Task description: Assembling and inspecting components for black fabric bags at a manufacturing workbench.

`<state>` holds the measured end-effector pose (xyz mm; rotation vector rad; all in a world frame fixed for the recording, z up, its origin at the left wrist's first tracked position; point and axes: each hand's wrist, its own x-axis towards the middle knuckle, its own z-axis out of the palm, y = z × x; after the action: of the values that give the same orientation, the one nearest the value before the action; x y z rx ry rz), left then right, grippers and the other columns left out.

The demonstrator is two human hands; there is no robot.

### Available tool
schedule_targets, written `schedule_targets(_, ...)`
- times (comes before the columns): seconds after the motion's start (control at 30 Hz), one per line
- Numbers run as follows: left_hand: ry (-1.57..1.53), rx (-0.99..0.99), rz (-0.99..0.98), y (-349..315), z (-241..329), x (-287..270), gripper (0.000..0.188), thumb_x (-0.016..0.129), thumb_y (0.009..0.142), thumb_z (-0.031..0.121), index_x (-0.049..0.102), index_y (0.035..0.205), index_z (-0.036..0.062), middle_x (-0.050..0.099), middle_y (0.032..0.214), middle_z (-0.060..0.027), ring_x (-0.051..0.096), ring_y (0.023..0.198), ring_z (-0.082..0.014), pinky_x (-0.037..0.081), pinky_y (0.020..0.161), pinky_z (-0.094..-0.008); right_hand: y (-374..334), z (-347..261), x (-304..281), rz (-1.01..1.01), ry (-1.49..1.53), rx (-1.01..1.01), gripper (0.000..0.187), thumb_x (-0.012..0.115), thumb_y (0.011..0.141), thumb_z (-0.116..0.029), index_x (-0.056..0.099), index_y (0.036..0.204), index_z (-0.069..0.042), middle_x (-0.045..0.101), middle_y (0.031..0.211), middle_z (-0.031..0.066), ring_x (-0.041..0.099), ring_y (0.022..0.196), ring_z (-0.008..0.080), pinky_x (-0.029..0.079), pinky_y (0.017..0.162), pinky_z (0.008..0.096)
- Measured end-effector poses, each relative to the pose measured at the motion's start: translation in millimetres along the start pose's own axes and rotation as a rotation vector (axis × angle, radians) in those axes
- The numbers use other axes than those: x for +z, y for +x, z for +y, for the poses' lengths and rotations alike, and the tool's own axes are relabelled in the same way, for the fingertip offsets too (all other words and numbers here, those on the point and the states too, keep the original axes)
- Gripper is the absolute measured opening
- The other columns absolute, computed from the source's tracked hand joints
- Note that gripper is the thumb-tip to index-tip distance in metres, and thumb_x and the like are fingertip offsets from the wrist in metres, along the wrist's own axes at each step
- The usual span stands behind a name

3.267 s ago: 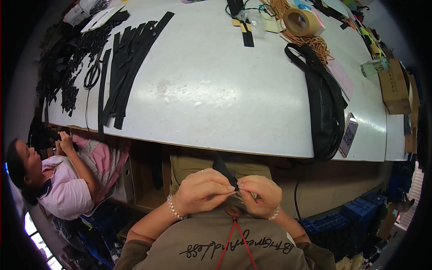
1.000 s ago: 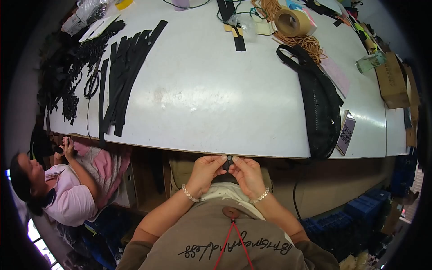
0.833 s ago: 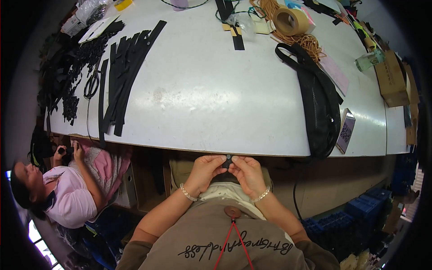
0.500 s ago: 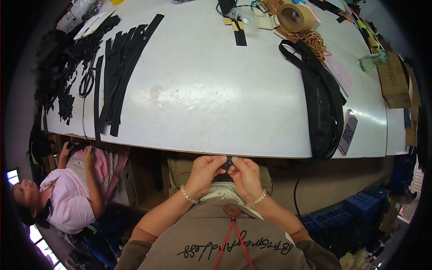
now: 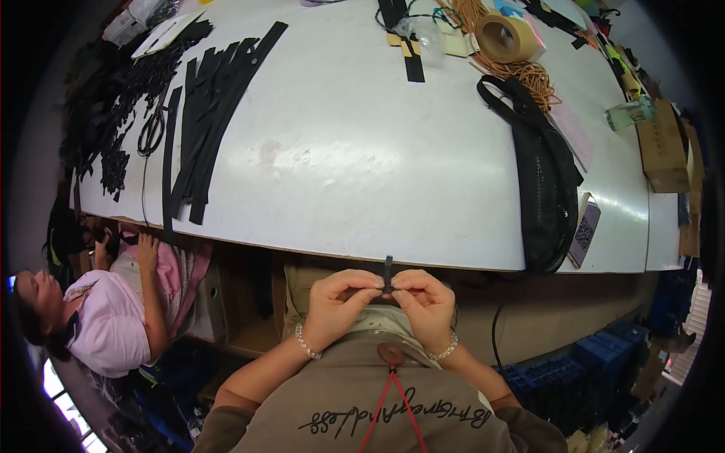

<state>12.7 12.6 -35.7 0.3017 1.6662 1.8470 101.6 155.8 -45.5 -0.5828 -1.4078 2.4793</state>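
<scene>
Below the table (image 5: 423, 166) edge, left hand (image 5: 337, 306) and right hand (image 5: 423, 302) together, fingertips of both pinching a small black strap (image 5: 388, 273), its end poking up between them.

A brown cardboard box (image 5: 663, 140) sits near the right edge of the white table (image 5: 362, 166). A dark, flat rectangular tag bearing a square black-and-white code (its print too small to make out) (image 5: 584, 229) lies at the near right edge. A clear plastic packet (image 5: 429, 36) rests at the far side, beside a brown tape roll (image 5: 504, 36).
</scene>
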Motion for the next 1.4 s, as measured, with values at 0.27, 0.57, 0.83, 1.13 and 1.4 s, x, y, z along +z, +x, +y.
schedule_targets(0.27, 0.094, 0.226, -0.041, 2, -4, 3, 0.01, 0.064, 0.081, -0.008, 0.066, 0.089, -0.0027, 0.068, 0.095, -0.0115, 0.066, 0.086, -0.0181, 0.053, 0.077, -0.0269, -2, -9, 2, -0.017, -0.119, -0.186, 0.016, 0.057, 0.083, 0.015, 0.061, 0.095, 0.005, 0.058, 0.102, 0.0131, 0.061, 0.087, 0.0153, 0.055, 0.079, 0.0274)
schedule_targets(0.57, -0.143, -0.019, -0.055, -6, -4, 6, 0.012, 0.064, 0.087, -0.003, 0.062, 0.098, -0.0037, 0.064, 0.097, -0.0058, 0.061, 0.086, -0.0078, 0.051, 0.075, -0.0207, -7, -13, 1, 0.008, -0.159, -0.129, 0.013, 0.06, 0.083, 0.013, 0.061, 0.094, 0.006, 0.06, 0.096, 0.0103, 0.06, 0.075, 0.0104, 0.051, 0.066, 0.0215)
schedule_targets(0.83, -0.232, -0.106, -0.082, -6, -4, 6, 0.011, 0.062, 0.088, -0.002, 0.06, 0.099, -0.0033, 0.064, 0.095, -0.0061, 0.062, 0.084, -0.0085, 0.053, 0.075, -0.0215, -10, -17, 4, 0.04, -0.142, -0.065, 0.009, 0.06, 0.084, 0.01, 0.06, 0.093, 0.007, 0.061, 0.09, 0.0079, 0.059, 0.071, 0.0082, 0.05, 0.062, 0.0199)
schedule_targets(1.13, -0.304, -0.192, -0.103, -7, -1, 7, 0.01, 0.062, 0.088, -0.002, 0.058, 0.098, -0.0025, 0.064, 0.093, -0.0064, 0.062, 0.082, -0.0077, 0.054, 0.072, -0.0211, -11, -19, 3, 0.065, -0.026, 0.141, 0.004, 0.06, 0.087, 0.005, 0.059, 0.091, 0.005, 0.062, 0.081, 0.0059, 0.059, 0.067, 0.008, 0.049, 0.06, 0.0208)
schedule_targets(1.4, -0.28, -0.26, -0.144, -6, 4, 8, 0.01, 0.066, 0.085, -0.002, 0.061, 0.094, -0.0022, 0.065, 0.091, -0.004, 0.06, 0.077, -0.0043, 0.051, 0.067, -0.0184, -9, -17, 4, 0.088, 0.129, 0.17, 0.004, 0.058, 0.088, 0.004, 0.057, 0.092, 0.003, 0.061, 0.081, 0.005, 0.058, 0.065, 0.0088, 0.049, 0.059, 0.0216)
